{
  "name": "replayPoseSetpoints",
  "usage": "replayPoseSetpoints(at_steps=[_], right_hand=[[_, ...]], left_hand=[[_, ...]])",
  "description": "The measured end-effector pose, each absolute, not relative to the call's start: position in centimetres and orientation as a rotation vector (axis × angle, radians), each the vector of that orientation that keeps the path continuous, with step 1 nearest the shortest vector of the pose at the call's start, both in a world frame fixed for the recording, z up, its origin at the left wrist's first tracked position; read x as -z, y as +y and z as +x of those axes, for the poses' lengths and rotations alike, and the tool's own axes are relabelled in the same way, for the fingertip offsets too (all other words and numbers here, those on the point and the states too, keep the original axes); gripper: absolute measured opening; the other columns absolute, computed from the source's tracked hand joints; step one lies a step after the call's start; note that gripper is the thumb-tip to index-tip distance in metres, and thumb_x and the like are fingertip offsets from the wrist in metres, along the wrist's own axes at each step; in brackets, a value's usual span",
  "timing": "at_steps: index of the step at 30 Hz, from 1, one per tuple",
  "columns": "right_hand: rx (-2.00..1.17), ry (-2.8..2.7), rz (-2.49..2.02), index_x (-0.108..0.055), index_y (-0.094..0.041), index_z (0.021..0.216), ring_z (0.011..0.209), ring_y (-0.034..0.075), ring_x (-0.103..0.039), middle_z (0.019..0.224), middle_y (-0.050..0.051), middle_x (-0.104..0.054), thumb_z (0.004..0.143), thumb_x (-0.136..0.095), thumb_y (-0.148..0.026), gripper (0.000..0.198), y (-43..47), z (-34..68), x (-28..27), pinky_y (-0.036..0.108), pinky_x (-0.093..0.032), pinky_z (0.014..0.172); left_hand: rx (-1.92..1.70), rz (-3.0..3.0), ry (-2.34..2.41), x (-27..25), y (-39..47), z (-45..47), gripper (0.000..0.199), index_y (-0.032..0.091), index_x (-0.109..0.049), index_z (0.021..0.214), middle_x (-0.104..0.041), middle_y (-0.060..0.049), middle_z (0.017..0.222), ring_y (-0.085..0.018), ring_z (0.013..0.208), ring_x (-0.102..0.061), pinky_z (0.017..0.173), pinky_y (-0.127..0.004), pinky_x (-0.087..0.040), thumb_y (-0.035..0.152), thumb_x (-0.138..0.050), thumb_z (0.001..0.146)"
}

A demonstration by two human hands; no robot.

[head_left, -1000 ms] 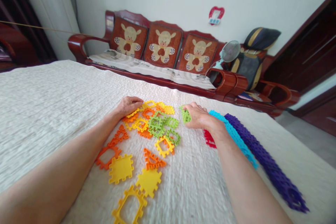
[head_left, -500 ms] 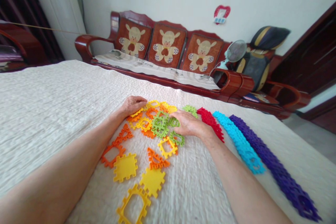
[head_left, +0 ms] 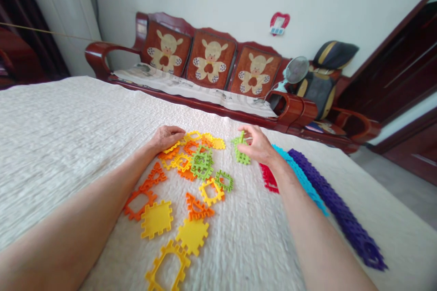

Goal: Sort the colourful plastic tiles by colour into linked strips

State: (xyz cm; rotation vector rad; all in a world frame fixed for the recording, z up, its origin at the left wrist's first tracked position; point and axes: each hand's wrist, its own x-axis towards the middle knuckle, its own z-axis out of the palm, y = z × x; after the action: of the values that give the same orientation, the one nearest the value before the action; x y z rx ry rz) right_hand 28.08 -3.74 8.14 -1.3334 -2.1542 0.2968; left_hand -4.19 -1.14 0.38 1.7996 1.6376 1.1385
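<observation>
Just right of centre in the frame, I see the right hand (head_left: 256, 144) pinching a green tile (head_left: 242, 136) between thumb and fingers, tipped up at the green row (head_left: 243, 158); I cannot tell whether the two touch. Left of centre, I have the left hand (head_left: 169, 137) low over the cloth (head_left: 85, 141), fingers together and slightly bent, beside the yellow pieces (head_left: 193, 135); whether it grips one, I cannot tell. Between the hands I see a green stack (head_left: 202, 164) among yellow and orange pieces, with a green frame (head_left: 224, 181) nearer me. Looser tiles run toward the bottom of the frame, an orange triangle (head_left: 198, 208) and a yellow square (head_left: 157, 219) among them. On the right I make out the red row (head_left: 269, 179), partly behind the forearm, then the blue row (head_left: 305, 179) and the purple row (head_left: 337, 211). Across the upper middle stands a sofa (head_left: 97, 57).
</observation>
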Motion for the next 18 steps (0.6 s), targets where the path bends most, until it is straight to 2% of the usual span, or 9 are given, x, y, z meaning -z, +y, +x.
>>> replayPoseSetpoints(at_steps=[5, 7, 13, 18], right_hand=[[-0.34, -2.143, -1.28, -0.052, -0.022, 0.12, 0.108, 0.02, -0.058, 0.122, 0.007, -0.057, 0.066, -0.055, -0.015, 0.055, -5.0, 30.1, -5.9, 0.035, -0.048, 0.092], [-0.37, -2.153, -1.316, -0.055, -0.022, 0.116, 0.108, 0.019, -0.059, 0.117, 0.005, -0.061, 0.066, -0.05, -0.011, 0.051, -5.8, 30.4, -5.1, 0.034, -0.048, 0.091], [-0.504, -2.237, -1.412, -0.065, -0.021, 0.097, 0.089, 0.017, -0.062, 0.1, 0.002, -0.067, 0.066, -0.045, -0.008, 0.039, -7.2, 29.9, -5.6, 0.029, -0.049, 0.078], [-0.696, -2.425, -1.507, -0.064, -0.022, 0.106, 0.075, 0.015, -0.062, 0.091, 0.0, -0.068, 0.07, -0.047, -0.009, 0.042, -8.0, 29.6, -7.0, 0.025, -0.047, 0.066]], left_hand=[[-1.147, 1.794, 1.628, -0.4, -1.1, -4.2, 0.041, 0.019, -0.078, 0.085, -0.075, -0.004, 0.079, -0.022, 0.076, -0.066, 0.069, -0.026, -0.05, 0.049, -0.057, 0.066], [-1.143, 1.797, 1.63, -0.3, -1.1, -4.2, 0.04, 0.02, -0.078, 0.084, -0.075, -0.004, 0.077, -0.022, 0.075, -0.066, 0.068, -0.026, -0.05, 0.049, -0.057, 0.066], [-1.149, 1.787, 1.632, -0.2, -1.0, -4.2, 0.04, 0.02, -0.078, 0.085, -0.074, -0.003, 0.076, -0.022, 0.075, -0.066, 0.068, -0.026, -0.051, 0.048, -0.057, 0.066], [-1.139, 1.782, 1.64, -0.2, -1.0, -4.2, 0.04, 0.02, -0.078, 0.084, -0.075, -0.003, 0.078, -0.023, 0.076, -0.066, 0.067, -0.025, -0.05, 0.048, -0.058, 0.066]])
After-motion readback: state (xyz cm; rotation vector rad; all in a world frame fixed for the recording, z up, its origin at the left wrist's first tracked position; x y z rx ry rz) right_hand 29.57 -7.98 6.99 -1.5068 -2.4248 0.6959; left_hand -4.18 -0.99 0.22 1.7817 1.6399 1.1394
